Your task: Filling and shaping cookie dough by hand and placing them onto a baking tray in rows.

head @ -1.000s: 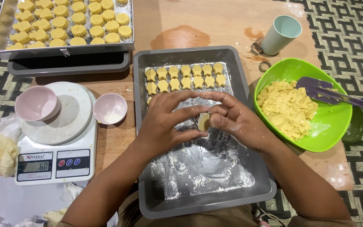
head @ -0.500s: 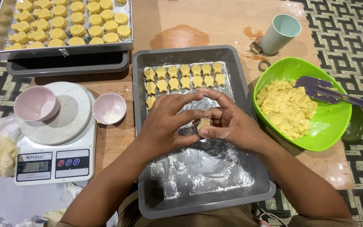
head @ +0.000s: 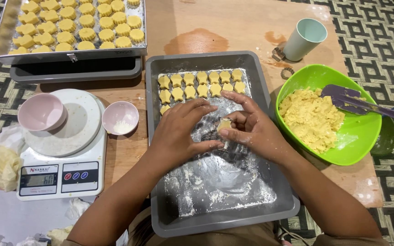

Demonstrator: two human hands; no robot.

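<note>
Over the middle of a grey baking tray my two hands meet. My right hand pinches a small piece of yellow dough between thumb and fingers. My left hand lies beside it, fingers curled toward the same piece, thumb touching the right hand's fingertips. Two rows of star-shaped dough cookies fill the far end of the floured tray. A green bowl of yellow dough stands to the right with a purple spatula resting in it.
A second tray of round yellow cookies sits far left on a stacked tray. A kitchen scale carries a pink bowl; another small pink bowl stands beside it. A pale green cup stands at the back right.
The hands have shifted slightly on the dough piece; the right fingers now spread further over it. Nothing else has moved.
</note>
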